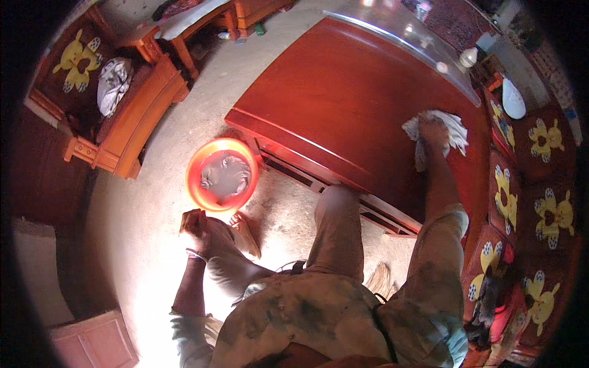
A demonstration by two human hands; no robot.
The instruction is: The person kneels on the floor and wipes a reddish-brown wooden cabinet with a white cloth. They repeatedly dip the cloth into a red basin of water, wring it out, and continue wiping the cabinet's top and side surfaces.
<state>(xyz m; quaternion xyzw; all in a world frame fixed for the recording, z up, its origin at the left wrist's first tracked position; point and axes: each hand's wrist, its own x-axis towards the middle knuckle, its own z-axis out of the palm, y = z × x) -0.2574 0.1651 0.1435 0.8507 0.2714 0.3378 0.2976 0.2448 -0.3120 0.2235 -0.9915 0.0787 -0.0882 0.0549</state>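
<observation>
My right hand (433, 132) presses on a pale cloth (456, 130) spread under it on the glossy red wooden table (331, 87), near the table's right side. Folds of the cloth stick out on both sides of the fingers. My left hand (196, 229) rests at my left knee with its fingers curled, and no object shows in it. Just beyond it, an orange plastic basin (189, 177) stands on the floor, holding cloudy water and a soaked cloth (237, 172).
A wooden armchair (138, 124) with a crumpled cloth (113, 87) stands at the left. Clear sheeting (395, 41) covers the table's far edge. Along the right runs a seat with patterned cushions (506, 198). A broom-like bundle (382, 278) lies beneath me.
</observation>
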